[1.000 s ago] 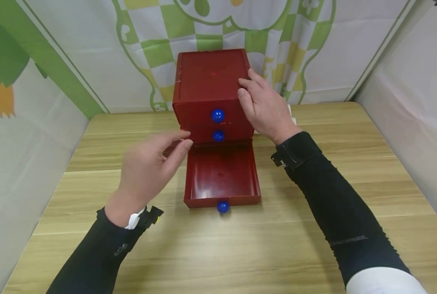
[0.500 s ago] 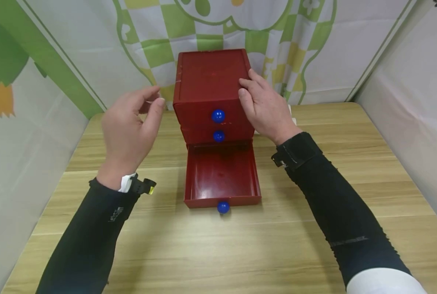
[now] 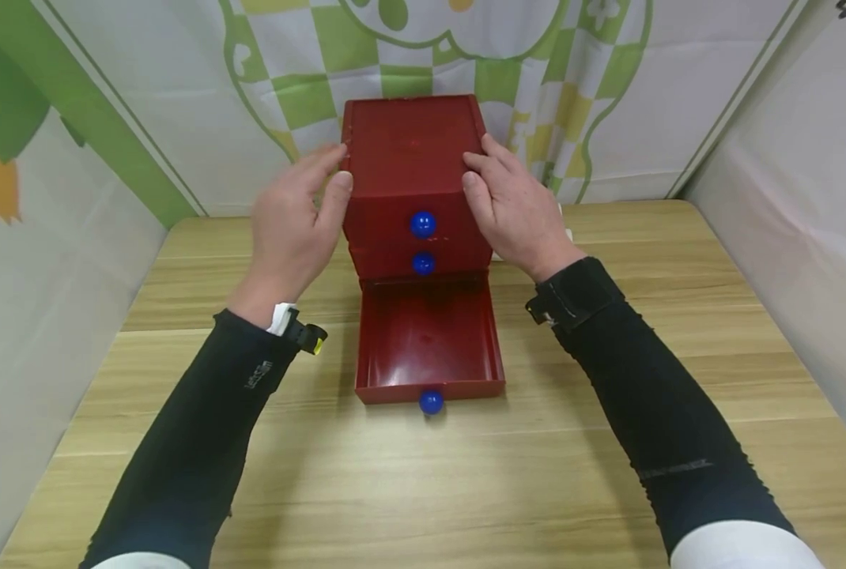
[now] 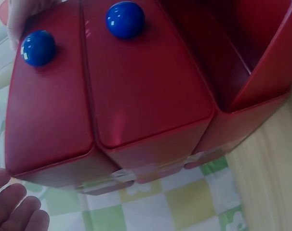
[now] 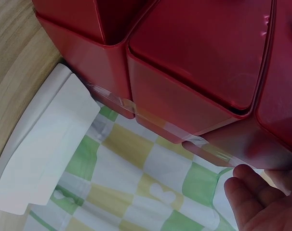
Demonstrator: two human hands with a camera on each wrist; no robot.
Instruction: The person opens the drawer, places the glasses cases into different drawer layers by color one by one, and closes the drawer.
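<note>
A dark red chest of three small drawers (image 3: 412,150) with round blue knobs (image 3: 423,224) stands near the back of the table. Its bottom drawer (image 3: 430,348) is pulled out and bare inside; the upper two are closed. My right hand (image 3: 519,205) rests on the top right edge, fingers and thumb lying over it. At the opposite edge is my left hand (image 3: 295,229), fingertips and thumb right at the top left rim. In the left wrist view, its fingers (image 4: 16,207) bend loosely beside the chest. Clear tape (image 5: 204,142) runs along the chest's side.
The wooden table (image 3: 430,490) extends in front and to both sides. A white object (image 5: 45,144) stands to the right of the chest, mostly hidden behind my right hand in the head view. A green and white checked curtain (image 3: 309,103) hangs close behind.
My left hand has lifted from the chest's lower left front, swung out to the left, then come in to the top left edge. The right hand and the chest stay in place.
</note>
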